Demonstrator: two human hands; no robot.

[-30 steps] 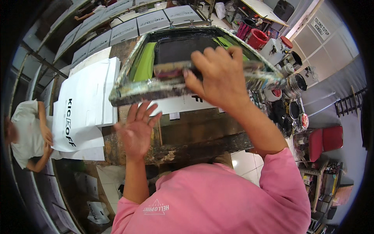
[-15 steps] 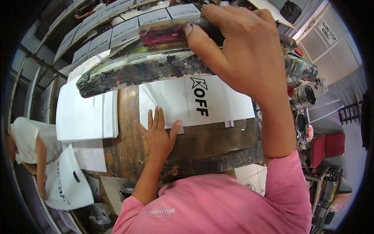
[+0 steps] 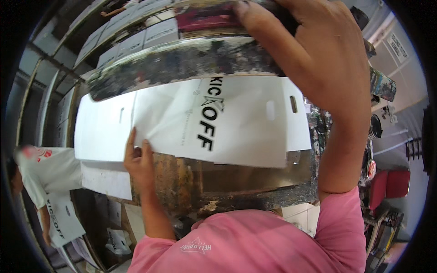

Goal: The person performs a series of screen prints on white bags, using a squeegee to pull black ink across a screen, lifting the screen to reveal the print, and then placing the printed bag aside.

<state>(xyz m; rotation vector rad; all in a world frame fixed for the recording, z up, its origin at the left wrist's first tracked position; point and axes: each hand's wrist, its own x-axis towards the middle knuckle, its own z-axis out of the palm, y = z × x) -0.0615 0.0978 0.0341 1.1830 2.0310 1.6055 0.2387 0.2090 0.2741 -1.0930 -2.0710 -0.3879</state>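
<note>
My left hand (image 3: 142,161) is at the left edge of a white bag (image 3: 255,132) with bold black lettering and a handle hole, thumb and forefinger closed on that edge. Under its right side another white bag (image 3: 298,129) shows its handle slot. Up high, my right hand (image 3: 325,50) grips a maroon-stained squeegee (image 3: 207,20), its thumb in front and the other fingers partly out of sight. Just below, a paint-crusted screen frame (image 3: 168,61) is raised over the far side of the bags, against the same hand.
A stack of white bags (image 3: 100,132) stands at the left of the paint-stained table (image 3: 255,182). Drying racks with printed bags (image 3: 159,34) fill the back left. Another person (image 3: 57,166) at the left holds a printed bag. Red chairs (image 3: 387,184) stand at the right.
My left hand has moved left and closed on the printed bag, which has shifted left and turned slightly. The bag beneath now shows. The person's bag at left has moved lower.
</note>
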